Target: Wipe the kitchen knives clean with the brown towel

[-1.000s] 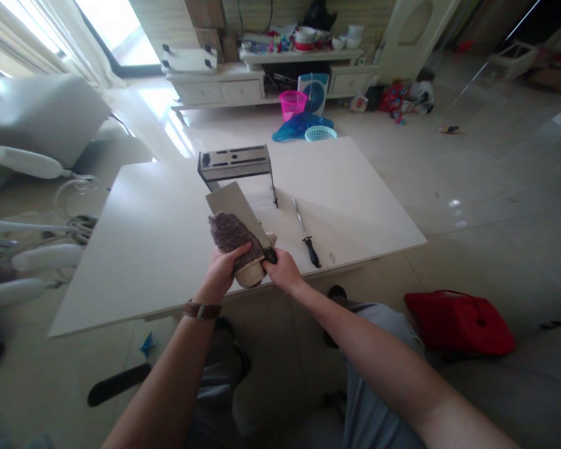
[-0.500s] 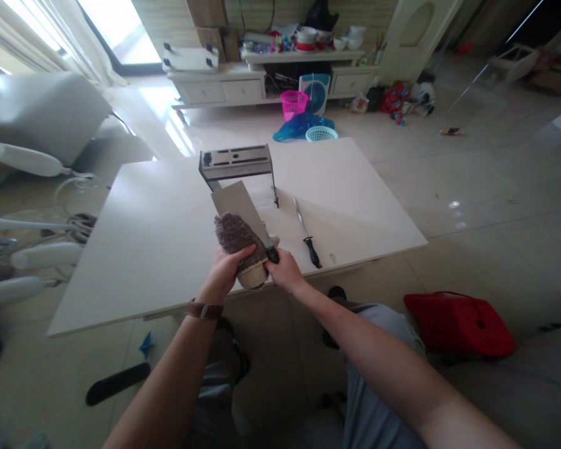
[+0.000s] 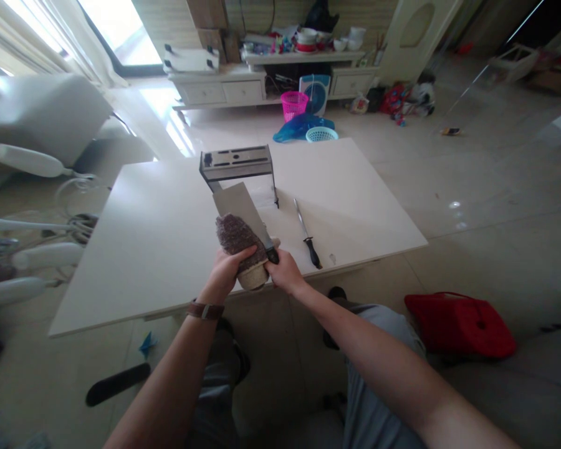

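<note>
My left hand is closed on a fuzzy brown-and-beige cloth, thumb on top. The cloth lies against the broad blade of a cleaver and covers part of it. My right hand grips the cleaver by its dark handle, near the table's front edge; the blade points away from me and to the left. To the right, a honing steel with a black handle lies on the white table. Beyond the blade stands a metal knife block with slots in its top.
Past the table are a teal basket, a blue plastic bag and a pink basket. A low white cabinet runs along the wall. White lamp-like parts are at the left; a red bag sits at right.
Almost nothing differs. Both hands, the cloth and the cleaver keep the same pose, with only a tiny shift in the view.
</note>
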The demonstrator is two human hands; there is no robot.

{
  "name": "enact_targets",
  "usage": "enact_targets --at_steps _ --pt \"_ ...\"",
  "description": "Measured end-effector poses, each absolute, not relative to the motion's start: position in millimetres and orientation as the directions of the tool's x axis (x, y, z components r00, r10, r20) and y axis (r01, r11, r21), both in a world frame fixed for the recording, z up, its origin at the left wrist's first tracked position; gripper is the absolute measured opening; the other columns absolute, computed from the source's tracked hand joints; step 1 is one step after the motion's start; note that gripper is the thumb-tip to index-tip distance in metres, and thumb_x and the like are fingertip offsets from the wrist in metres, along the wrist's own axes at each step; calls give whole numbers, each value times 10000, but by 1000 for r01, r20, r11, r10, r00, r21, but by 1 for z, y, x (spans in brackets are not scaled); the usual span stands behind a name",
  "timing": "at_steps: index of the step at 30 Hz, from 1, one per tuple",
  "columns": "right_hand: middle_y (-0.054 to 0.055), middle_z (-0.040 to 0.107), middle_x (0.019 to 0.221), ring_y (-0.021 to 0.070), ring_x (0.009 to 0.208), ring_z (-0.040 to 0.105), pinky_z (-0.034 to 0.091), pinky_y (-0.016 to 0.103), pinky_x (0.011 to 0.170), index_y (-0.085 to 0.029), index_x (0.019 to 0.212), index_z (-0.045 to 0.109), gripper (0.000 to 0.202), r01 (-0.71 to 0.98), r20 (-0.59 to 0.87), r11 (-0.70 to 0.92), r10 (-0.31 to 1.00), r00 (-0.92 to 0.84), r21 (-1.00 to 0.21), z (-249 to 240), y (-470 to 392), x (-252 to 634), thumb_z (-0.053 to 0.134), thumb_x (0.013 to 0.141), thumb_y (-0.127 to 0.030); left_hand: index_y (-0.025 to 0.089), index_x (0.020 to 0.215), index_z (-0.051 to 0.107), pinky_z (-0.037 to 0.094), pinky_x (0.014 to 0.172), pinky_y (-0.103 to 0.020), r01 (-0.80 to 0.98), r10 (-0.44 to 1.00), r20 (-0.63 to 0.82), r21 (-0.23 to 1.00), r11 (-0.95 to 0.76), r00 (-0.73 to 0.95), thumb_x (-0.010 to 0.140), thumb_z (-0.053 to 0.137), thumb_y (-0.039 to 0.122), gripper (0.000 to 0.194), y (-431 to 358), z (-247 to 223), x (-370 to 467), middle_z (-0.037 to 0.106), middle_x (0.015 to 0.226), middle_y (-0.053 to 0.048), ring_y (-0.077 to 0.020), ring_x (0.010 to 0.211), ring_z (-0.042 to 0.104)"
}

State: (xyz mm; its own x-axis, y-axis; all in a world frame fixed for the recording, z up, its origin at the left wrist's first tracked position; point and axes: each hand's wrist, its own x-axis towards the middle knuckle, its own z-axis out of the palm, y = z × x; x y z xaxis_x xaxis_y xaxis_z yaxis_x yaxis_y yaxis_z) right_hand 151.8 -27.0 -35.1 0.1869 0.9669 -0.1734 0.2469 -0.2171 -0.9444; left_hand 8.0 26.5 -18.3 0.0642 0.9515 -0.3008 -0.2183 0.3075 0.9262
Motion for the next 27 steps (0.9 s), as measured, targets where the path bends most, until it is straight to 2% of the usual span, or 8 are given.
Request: enact_targets --at_steps 8,17,27 --pt "9 689 741 159 702 611 427 236 639 -165 804 693 101 231 -169 -206 971 171 -951 -35 -28 154 620 793 -234 129 1056 750 607 867 -399 -164 956 -289 942 294 58 491 956 230 610 28 -17 6 788 997 -106 -257 850 751" --pt "1 678 707 155 674 611 428 234 616 -168 776 684 77 232 -184 -220 968 168 -947 -34 -29 156 616 772 -204 126 986 761 608 871 -421 -105 964 -260 959 265 61 486 957 259 553 29 -16 7 790 1000 -115 -281 881 747" --pt "8 678 731 155 700 603 424 234 635 -165 794 689 80 258 -191 -236 964 187 -937 -38 -28 152 621 779 -206 115 1024 747 596 879 -408 -92 958 -283 954 286 44 482 953 276 601 29 -15 6 779 1030 -114 -258 876 738"
